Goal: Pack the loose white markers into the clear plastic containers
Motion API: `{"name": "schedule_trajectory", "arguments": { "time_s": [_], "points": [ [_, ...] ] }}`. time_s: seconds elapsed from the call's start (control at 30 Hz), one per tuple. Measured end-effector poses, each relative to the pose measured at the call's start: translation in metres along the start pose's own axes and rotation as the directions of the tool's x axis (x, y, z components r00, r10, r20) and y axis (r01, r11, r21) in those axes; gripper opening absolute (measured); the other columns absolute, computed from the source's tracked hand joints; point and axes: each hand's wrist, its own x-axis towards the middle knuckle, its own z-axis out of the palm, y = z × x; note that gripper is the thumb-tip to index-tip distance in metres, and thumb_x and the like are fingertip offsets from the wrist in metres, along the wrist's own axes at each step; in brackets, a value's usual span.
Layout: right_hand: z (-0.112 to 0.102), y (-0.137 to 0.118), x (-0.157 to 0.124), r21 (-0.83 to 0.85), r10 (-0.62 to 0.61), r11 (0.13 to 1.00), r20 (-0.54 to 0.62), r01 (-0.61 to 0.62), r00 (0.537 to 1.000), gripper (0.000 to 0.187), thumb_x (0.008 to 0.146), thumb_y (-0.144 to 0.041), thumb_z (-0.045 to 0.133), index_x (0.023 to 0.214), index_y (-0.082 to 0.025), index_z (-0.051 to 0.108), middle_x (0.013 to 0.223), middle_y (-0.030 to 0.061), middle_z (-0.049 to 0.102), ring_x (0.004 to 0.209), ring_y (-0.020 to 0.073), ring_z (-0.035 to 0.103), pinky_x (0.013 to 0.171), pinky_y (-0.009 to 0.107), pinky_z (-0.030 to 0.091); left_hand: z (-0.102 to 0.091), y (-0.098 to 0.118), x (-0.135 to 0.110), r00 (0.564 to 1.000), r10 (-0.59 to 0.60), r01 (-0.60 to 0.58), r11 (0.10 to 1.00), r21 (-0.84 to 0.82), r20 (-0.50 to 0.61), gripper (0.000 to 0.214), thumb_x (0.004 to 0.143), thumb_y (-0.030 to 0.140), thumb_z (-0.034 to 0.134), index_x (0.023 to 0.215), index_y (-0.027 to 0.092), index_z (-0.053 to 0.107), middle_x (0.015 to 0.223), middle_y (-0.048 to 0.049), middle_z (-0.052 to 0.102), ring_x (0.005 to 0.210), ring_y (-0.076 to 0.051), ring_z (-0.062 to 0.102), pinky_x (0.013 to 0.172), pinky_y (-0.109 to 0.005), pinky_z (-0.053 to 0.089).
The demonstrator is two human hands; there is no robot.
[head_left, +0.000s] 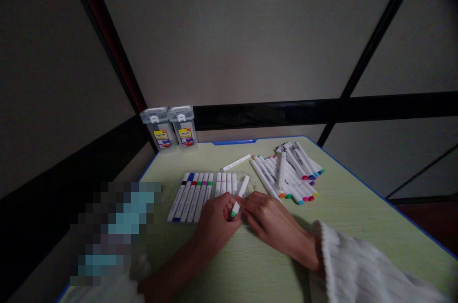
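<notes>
My left hand (214,226) and my right hand (272,224) meet in the middle of a pale green table (358,217). Between their fingertips they pinch a white marker with a green cap (239,197), tilted with the green end down. Just beyond my left hand lies a neat row of white markers (200,193) with coloured caps, side by side. A loose heap of similar markers (289,174) lies further right. One single white marker (236,162) lies apart behind the row.
Two clear plastic marker boxes (170,127) with yellow labels stand upright at the table's far left corner. A dark rail and a wall run behind the table. A blurred patch covers the area at the lower left.
</notes>
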Motion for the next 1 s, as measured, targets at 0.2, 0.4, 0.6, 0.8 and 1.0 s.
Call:
{"name": "schedule_trajectory", "arguments": {
  "time_s": [0.2,0.4,0.6,0.8,1.0],
  "points": [
    [-0.001,0.001,-0.001,0.041,0.005,0.999,-0.031,-0.004,1.0,0.022,0.082,-0.01,0.039,0.092,-0.015,0.058,0.08,0.0055,0.059,0.075,0.0168,0.053,0.07,0.027,0.041,0.001,-0.002,-0.002,0.987,0.156,-0.144,0.973,0.179,-0.051,0.013,0.063,0.006,0.048,0.054,0.016,0.045,0.048,0.0065,0.035,0.046,-0.007,0.032,0.047,-0.02,0.023],
    [-0.002,0.001,0.0,0.059,-0.021,0.998,-0.072,0.026,0.997,0.027,0.082,-0.009,0.038,0.101,-0.014,0.057,0.082,0.0068,0.059,0.077,0.0172,0.053,0.071,0.028,0.042,-0.001,-0.004,-0.004,0.96,0.273,-0.248,0.934,0.258,-0.066,0.014,0.063,0.003,0.047,0.058,0.016,0.05,0.054,0.0033,0.043,0.052,-0.009,0.037,0.05,-0.021,0.027],
    [-0.002,0.002,0.002,0.048,-0.005,0.999,-0.057,0.008,0.998,0.022,0.08,-0.008,0.041,0.09,-0.014,0.06,0.081,0.0069,0.059,0.078,0.0174,0.053,0.073,0.029,0.044,0.0,-0.008,-0.003,0.95,0.311,-0.294,0.918,0.265,-0.023,0.018,0.064,0.001,0.048,0.07,0.015,0.058,0.06,0.0011,0.05,0.055,-0.011,0.043,0.053,-0.021,0.034],
    [-0.004,0.003,0.003,0.072,0.03,0.997,-0.069,-0.025,0.997,0.023,0.077,-0.004,0.043,0.089,-0.013,0.06,0.088,0.0089,0.057,0.084,0.0177,0.054,0.076,0.029,0.045,0.003,-0.013,-0.003,0.945,0.326,-0.316,0.911,0.265,0.003,0.022,0.069,0.002,0.05,0.083,0.014,0.062,0.069,-0.0021,0.056,0.063,-0.013,0.049,0.059,-0.024,0.041],
    [-0.004,0.003,0.003,0.032,0.05,0.998,-0.073,-0.047,0.996,0.023,0.079,-0.006,0.042,0.094,-0.011,0.059,0.087,0.0097,0.056,0.083,0.0186,0.054,0.074,0.031,0.046,0.002,-0.013,-0.003,0.956,0.284,-0.294,0.938,0.181,0.08,0.027,0.073,0.005,0.05,0.094,0.017,0.062,0.08,-0.0034,0.057,0.074,-0.015,0.052,0.068,-0.026,0.043]
  ]
}}
